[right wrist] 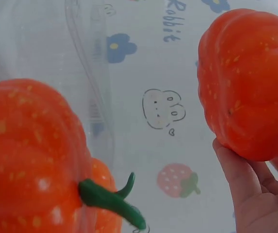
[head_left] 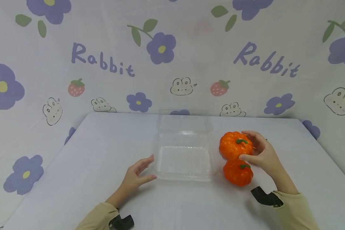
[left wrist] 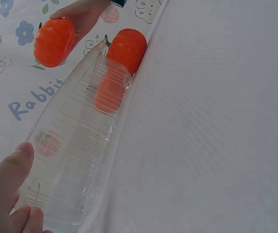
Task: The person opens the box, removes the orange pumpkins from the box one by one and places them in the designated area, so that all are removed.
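My right hand (head_left: 263, 156) grips an orange toy pumpkin (head_left: 236, 145) from its right side, thumb at the front and fingers behind. The right wrist view shows this pumpkin (right wrist: 248, 85) raised above two others. A redder pumpkin (head_left: 238, 172) with a green stem sits nearer to me. Another pumpkin (right wrist: 105, 194) is mostly hidden behind it in that view. My left hand (head_left: 136, 175) is at the left wall of a clear plastic container (head_left: 184, 177), thumb and fingers spread apart. In the left wrist view, its thumb (left wrist: 15, 167) lies right at the container's rim.
The container's hinged lid (head_left: 184, 123) stands open toward the back of the white table (head_left: 109, 143). Behind the table hangs a white cloth (head_left: 201, 64) printed with flowers, rabbits and strawberries. The pumpkins are right of the container.
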The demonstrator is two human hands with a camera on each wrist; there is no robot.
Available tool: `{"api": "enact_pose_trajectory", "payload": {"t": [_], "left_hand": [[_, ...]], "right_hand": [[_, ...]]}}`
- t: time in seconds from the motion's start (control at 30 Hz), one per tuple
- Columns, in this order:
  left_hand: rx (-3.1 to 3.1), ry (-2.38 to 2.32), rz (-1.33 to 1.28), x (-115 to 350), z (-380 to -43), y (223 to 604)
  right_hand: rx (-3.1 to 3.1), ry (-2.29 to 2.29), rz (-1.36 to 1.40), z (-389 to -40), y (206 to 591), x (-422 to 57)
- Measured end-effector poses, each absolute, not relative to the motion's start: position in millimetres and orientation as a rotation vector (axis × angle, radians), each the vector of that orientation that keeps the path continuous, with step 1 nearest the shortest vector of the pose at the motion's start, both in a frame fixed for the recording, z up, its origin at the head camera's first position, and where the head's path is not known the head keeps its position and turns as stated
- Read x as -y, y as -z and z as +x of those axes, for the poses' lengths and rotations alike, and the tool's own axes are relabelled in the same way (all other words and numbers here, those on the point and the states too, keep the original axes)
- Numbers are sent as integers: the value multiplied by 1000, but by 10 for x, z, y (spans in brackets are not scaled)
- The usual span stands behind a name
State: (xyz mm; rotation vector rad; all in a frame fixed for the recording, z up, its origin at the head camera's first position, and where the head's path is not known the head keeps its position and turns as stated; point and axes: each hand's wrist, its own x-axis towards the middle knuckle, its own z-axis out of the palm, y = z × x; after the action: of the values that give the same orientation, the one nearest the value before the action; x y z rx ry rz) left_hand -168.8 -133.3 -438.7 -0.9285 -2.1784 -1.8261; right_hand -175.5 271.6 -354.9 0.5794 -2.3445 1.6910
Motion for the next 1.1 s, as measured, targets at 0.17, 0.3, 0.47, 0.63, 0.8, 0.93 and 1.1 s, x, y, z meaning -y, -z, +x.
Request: {"api": "enact_pose_trajectory", "payload": {"t": [0.17, 0.3, 0.47, 0.63, 0.8, 0.93, 1.1], "left_hand": [[2157, 1819, -938, 1311, -1687, 4395], [2156, 1830, -937, 1271, -1674, 4385], [2169, 1812, -930, 1271, -1658, 4371], [2183, 1780, -919, 1292, -1657, 4357], [2184, 1787, -930, 1319, -1653, 4351], [2174, 1796, -932, 1327, -1660, 4369], [2168, 1801, -936, 1320, -1670, 4374]], "right_hand": [[2400, -1643, 533, -1738, 3565, -2862], [2462, -1544, 472, -1726, 3578, -3069], [2392, -1591, 498, -1691, 3655, -3325], [2419, -1582, 478, -1609, 3625, -3464], [2426, -1605, 440, -1567, 3584, -3549], [2465, -1557, 410, -1539, 3611, -3589], [2517, -1513, 390, -1483, 3719, -3636]]}}
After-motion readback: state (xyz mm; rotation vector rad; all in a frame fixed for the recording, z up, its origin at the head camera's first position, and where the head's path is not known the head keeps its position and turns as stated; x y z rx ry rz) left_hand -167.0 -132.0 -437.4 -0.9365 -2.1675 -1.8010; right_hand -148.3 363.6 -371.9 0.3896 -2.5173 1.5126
